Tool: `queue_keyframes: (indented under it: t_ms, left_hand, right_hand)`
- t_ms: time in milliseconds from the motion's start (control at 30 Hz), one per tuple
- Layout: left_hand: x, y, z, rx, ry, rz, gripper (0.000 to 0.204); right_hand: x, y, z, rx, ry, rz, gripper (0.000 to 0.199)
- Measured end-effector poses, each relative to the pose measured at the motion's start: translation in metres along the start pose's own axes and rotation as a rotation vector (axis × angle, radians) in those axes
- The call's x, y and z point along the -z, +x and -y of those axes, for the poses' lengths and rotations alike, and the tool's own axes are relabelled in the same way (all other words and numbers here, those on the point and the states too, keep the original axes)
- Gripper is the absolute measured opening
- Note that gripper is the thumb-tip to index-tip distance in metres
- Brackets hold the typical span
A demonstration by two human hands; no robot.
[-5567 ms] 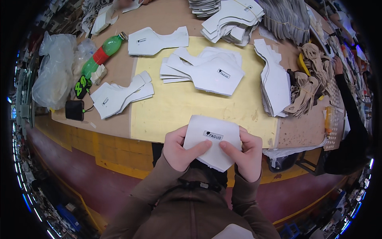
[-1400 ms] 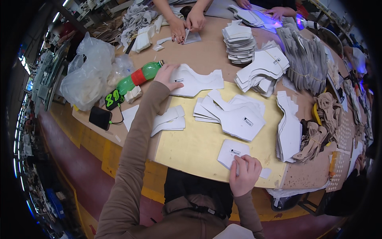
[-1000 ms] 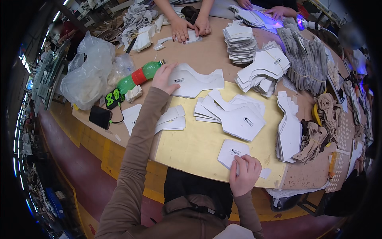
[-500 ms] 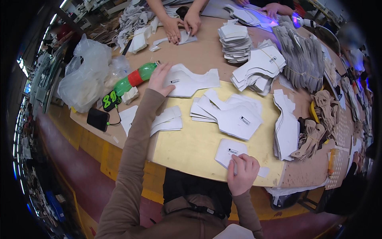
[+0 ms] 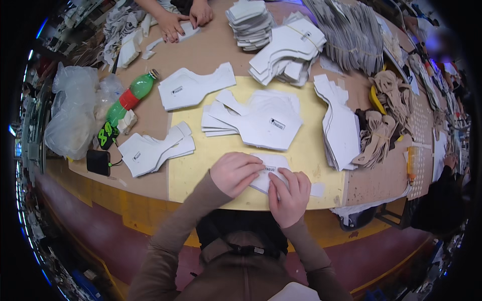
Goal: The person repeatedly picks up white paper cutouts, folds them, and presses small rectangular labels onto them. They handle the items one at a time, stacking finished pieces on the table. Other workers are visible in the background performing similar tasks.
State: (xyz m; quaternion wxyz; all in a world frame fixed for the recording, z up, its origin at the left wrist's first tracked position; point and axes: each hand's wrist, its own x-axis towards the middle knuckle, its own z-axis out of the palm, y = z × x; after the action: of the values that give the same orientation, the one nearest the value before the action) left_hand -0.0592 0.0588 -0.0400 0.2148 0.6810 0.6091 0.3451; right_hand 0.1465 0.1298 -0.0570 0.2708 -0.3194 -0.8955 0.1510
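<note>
Close to the front edge of the table lies a white cut fabric piece (image 5: 277, 160) with a small dark-printed label. Over its left side is my left hand (image 5: 236, 174), fingers pressed together in a pinch at the label's left end; whatever is between the fingertips is too small to make out. My right hand (image 5: 290, 196) rests on the near right part of the piece, thumb and curled forefinger closed on it just below the label. Just beyond is a fanned stack of similar white pieces (image 5: 266, 120). Farther left lie another labelled stack (image 5: 196, 86) and a loose pile (image 5: 155, 149).
A yellow sheet (image 5: 186, 185) covers the table's middle. At left are a green bottle (image 5: 140, 88), plastic bag (image 5: 70, 110) and black phone (image 5: 98, 162). White stacks (image 5: 339, 125) and beige bundles (image 5: 376, 135) stand right. A co-worker's hands (image 5: 173, 25) work across the table.
My left hand has left the labelled stack at far left and come down beside my right hand at the near piece. The view has shifted, so the table's contents appear farther left and higher.
</note>
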Motion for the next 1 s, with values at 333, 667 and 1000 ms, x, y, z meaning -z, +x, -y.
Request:
queue_keyframes:
  t_ms: [333,667,1000]
  left_hand:
    - [-0.055,-0.033,-0.050,0.358,0.284,-0.082,0.043]
    - [-0.061,-0.022,-0.068,0.476,0.377,-0.032,0.047]
    - [-0.059,-0.023,-0.072,0.497,0.308,0.007,0.052]
  right_hand:
    - [0.027,0.003,0.018,-0.093,-0.144,0.321,0.043]
    - [0.033,0.015,0.024,-0.097,-0.192,0.454,0.054]
    - [0.042,0.014,0.014,-0.131,-0.174,0.475,0.057]
